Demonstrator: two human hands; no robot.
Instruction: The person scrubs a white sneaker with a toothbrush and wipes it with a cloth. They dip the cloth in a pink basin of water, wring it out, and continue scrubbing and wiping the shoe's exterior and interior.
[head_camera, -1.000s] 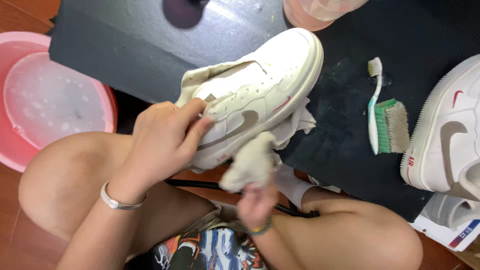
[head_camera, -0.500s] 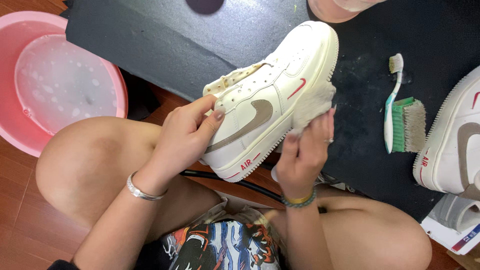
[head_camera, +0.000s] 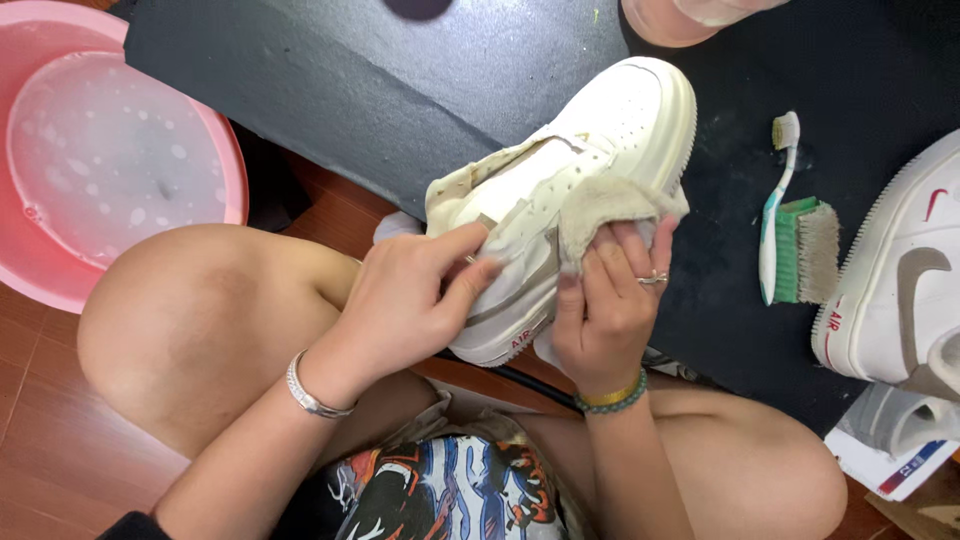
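A white sneaker (head_camera: 610, 130) with a grey-brown side mark is held above my lap, toe pointing up and to the right. My left hand (head_camera: 405, 300) grips its heel and collar, thumb and fingers pressed on the side. My right hand (head_camera: 605, 300) presses a dirty beige cloth (head_camera: 605, 205) against the sneaker's side, fingers closed over the cloth. A silver bracelet sits on my left wrist, a beaded band on my right.
A pink basin (head_camera: 120, 170) of soapy water stands at the left. A black mat (head_camera: 400, 80) lies behind the sneaker. A toothbrush (head_camera: 772, 200) and a green scrub brush (head_camera: 808, 250) lie at the right, beside a second white sneaker (head_camera: 900, 270).
The sneaker has turned and been raised. My right hand brought the cloth up from my lap onto the sneaker's side and shifted it toward the middle.
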